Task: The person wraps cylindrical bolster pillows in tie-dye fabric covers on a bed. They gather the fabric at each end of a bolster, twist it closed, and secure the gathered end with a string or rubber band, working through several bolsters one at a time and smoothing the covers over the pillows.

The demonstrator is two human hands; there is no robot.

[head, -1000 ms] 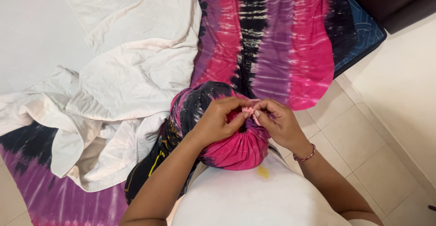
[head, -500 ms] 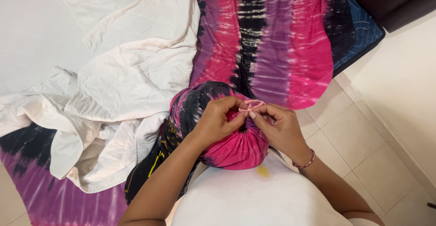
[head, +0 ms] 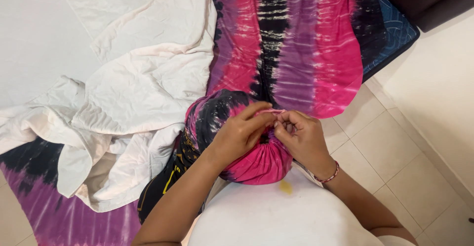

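A round bundle (head: 247, 157) wrapped in pink, purple and black tie-dye cloth sits in front of me. My left hand (head: 242, 130) rests on top of it, fingers pinched on a thin pink band (head: 270, 111) at the gathered cloth. My right hand (head: 301, 137) meets it from the right and pinches the same band and gather. A red bracelet (head: 330, 176) circles my right wrist. The gathered knot itself is hidden under my fingers.
The tie-dye sheet (head: 296, 43) spreads over a mattress (head: 395, 33) with a dark blue edge. A crumpled white sheet (head: 128, 107) lies to the left. More purple tie-dye cloth (head: 44, 211) lies lower left. Beige floor tiles (head: 390, 142) and a pale wall (head: 439, 78) are on the right.
Both hands stay on the bundle's top. The fingers have shifted slightly and the pink band now shows stretched between them.
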